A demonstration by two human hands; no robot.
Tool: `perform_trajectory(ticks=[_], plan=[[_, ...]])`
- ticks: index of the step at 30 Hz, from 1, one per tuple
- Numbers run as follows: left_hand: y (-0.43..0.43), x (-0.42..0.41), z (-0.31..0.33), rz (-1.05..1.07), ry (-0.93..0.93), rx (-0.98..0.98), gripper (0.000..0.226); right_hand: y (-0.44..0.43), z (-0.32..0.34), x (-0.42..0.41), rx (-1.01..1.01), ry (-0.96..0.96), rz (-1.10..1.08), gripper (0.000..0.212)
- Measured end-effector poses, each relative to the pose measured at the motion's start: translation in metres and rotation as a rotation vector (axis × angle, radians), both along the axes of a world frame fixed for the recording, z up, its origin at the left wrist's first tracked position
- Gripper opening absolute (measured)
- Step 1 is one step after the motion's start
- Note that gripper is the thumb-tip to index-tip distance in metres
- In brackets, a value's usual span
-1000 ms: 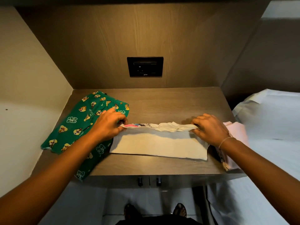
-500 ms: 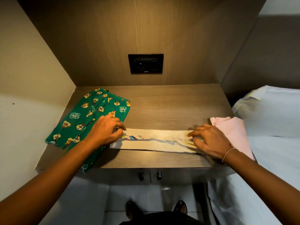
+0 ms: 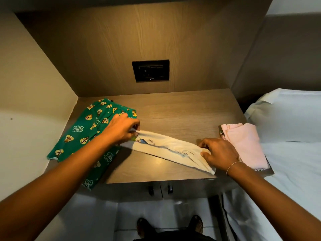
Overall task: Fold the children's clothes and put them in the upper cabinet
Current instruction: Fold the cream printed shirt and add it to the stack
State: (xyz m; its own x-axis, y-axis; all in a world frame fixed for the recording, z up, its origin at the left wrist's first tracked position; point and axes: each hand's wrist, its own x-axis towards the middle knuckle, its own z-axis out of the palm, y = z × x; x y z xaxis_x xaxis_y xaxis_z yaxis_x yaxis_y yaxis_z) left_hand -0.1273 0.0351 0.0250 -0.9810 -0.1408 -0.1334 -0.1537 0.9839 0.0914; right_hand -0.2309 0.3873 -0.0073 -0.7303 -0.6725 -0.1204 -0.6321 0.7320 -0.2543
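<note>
Wood-grain table [image 3: 173, 108] tucked into a niche, matching wood panel behind it with a black socket plate [image 3: 150, 70] set in the middle. Plain beige wall along the left edge, white-sheeted bed [image 3: 291, 153] hard against the right edge. Two small cabinet knobs [image 3: 160, 189] under the front edge, pale floor below, two dark shoes [image 3: 170, 225] at the bottom.

On to the clothes. Green cartoon-print garment [image 3: 83, 133] spread over the left side of the table, lower end hanging off the front-left corner. Folded pink garment [image 3: 245, 143] at the right edge, partly overhanging toward the bed. Between them, cream printed shirt [image 3: 170, 148] folded into a long narrow strip, running diagonally from centre-left down to the front-right.

Left hand [image 3: 119, 129] at the strip's upper left end, fingers closed in a pinch on the cloth, hand overlapping the green garment's edge. Right hand [image 3: 220, 154] at the lower right end, fingers curled and gripping the bunched fabric, thin bracelet on the wrist, just beside the pink garment. Strip stretched between the two grips, middle lying on the table.
</note>
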Motion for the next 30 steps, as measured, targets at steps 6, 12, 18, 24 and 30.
perform_trajectory(ticks=[6,12,18,24,30], plan=[[0.027,-0.100,0.022,-0.029,0.211,-0.016,0.015,0.003,-0.006,0.039,-0.116,-0.253,-0.204,0.023],[0.080,-0.161,-0.005,-0.016,0.166,-0.111,0.023,-0.014,-0.012,0.075,-0.253,-0.207,-0.278,0.021],[0.089,-0.074,-0.018,-0.062,0.336,0.166,0.032,0.021,-0.011,0.071,-0.417,-0.250,-0.139,0.022],[0.116,0.061,-0.054,-0.454,0.038,0.199,0.068,0.045,-0.037,0.080,-0.115,0.074,0.237,0.069],[0.146,0.084,-0.076,-0.311,0.260,0.179,0.041,0.038,-0.047,0.079,-0.220,0.194,0.220,0.047]])
